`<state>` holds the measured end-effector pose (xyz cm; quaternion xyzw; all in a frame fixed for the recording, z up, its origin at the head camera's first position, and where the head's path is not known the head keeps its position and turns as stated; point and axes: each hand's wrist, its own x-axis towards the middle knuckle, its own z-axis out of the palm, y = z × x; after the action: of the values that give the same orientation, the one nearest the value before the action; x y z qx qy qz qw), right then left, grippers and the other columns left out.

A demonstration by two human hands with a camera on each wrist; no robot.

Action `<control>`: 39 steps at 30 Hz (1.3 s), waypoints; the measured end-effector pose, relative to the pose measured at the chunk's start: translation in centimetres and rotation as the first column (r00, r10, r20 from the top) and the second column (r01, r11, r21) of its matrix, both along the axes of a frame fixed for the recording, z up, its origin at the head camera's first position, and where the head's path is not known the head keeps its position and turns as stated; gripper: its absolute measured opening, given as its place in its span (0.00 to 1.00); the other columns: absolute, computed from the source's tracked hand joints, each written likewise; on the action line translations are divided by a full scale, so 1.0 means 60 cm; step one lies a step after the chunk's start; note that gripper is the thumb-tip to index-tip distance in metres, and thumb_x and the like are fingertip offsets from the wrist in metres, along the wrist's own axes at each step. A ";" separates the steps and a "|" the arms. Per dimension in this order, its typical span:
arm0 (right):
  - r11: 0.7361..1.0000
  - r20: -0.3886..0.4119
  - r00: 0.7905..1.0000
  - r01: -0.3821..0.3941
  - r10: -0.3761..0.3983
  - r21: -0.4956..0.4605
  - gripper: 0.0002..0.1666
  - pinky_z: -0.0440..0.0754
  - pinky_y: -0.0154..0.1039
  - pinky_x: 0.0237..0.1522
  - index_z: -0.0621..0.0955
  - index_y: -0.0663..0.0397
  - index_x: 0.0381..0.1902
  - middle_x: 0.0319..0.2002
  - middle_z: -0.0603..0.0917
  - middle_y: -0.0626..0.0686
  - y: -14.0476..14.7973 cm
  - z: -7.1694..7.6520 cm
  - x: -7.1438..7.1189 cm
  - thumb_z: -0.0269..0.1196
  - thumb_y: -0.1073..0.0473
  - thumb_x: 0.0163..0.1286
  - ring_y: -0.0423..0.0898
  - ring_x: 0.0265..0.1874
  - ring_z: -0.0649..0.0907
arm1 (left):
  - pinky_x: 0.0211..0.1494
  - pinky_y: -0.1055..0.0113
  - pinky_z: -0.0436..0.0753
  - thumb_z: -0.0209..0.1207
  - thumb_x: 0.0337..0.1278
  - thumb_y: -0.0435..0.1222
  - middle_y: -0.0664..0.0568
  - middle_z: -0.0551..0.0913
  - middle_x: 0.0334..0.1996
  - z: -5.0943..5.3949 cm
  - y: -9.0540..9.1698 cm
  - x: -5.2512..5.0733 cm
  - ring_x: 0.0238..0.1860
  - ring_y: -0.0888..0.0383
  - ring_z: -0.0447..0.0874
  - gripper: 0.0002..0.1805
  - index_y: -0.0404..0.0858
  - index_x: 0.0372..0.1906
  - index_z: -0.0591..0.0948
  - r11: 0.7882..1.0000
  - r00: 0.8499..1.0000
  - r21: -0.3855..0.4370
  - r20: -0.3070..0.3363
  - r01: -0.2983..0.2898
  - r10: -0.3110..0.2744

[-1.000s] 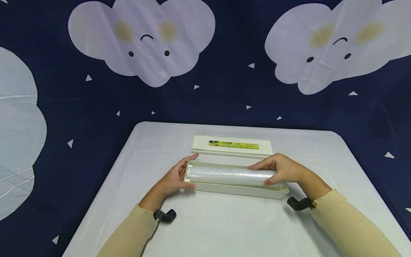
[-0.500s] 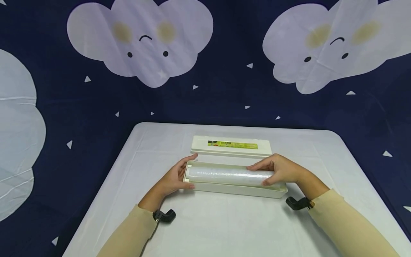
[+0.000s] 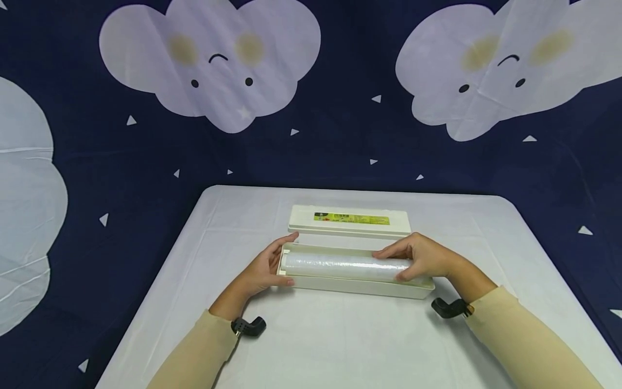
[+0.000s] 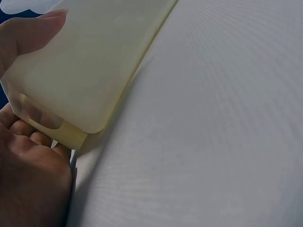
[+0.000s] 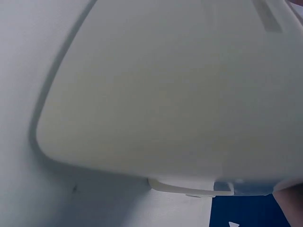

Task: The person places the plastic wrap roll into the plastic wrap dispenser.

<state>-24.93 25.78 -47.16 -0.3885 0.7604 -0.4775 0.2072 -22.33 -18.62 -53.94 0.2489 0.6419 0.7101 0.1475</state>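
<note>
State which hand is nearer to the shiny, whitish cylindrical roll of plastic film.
Right. The right hand grips the roll near its right end; the left hand holds the left end of the open, off-white rectangular plastic box, not touching the roll.

roll point(image 3: 340, 265): glossy film | box point(image 3: 357, 286): smooth plastic | tablecloth point(image 3: 340, 340): matt fabric

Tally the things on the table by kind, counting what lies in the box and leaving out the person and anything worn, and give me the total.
Open box: 1
Shiny roll in it: 1
Lid with a label: 1
Total: 3
</note>
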 end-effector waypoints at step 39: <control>0.996 0.025 0.999 0.041 -0.044 0.084 0.32 0.75 0.32 0.64 0.88 0.56 0.59 0.62 0.84 0.51 -0.005 -0.001 0.005 0.82 0.65 0.54 0.45 0.64 0.80 | 0.71 0.60 0.74 0.78 0.37 0.15 0.33 0.59 0.79 0.004 0.002 0.004 0.74 0.40 0.65 0.63 0.43 0.83 0.62 1.000 1.000 -0.003 0.015 -0.010 0.010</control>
<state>-24.60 25.47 -47.25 -0.3568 0.7847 -0.4550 0.2232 -22.09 -18.50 -53.72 0.2401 0.6431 0.7117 0.1490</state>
